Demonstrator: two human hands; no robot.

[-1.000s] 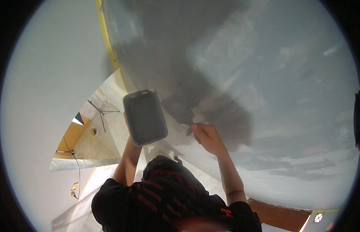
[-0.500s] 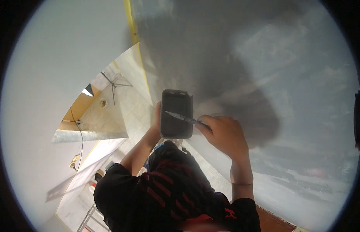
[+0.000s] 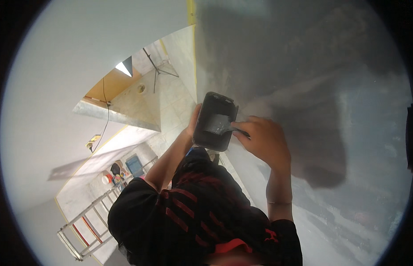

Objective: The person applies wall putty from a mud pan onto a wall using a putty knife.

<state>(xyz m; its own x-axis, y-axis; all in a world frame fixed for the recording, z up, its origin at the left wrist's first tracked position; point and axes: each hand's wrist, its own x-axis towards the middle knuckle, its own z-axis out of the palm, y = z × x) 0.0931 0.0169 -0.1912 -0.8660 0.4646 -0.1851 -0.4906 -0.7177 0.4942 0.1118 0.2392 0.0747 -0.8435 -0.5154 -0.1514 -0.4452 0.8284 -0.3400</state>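
Observation:
A black rectangular tray (image 3: 209, 142) is in front of my body, beside a grey wall surface. My left hand (image 3: 194, 119) grips it along its left side, its fingers mostly hidden behind the tray. My right hand (image 3: 266, 144) is closed around the handle of a putty knife (image 3: 219, 123). The wide blade lies inside the tray, its flat face showing and coated with pale grey paste. More light smears of paste cling to the tray's far rim.
The grey wall (image 3: 277, 66) fills the right side, with yellow tape (image 3: 192, 13) along its edge. At left stand a metal ladder (image 3: 95, 217), a red-and-white bucket (image 3: 107, 178) and a blue container (image 3: 134, 166). A black tripod (image 3: 157, 71) stands farther off; a cable (image 3: 109, 115) hangs nearby.
The putty knife has turned from edge-on above the tray to flat-faced inside it. The tray has tilted slightly. My view has shifted, bringing more of the ladder into sight.

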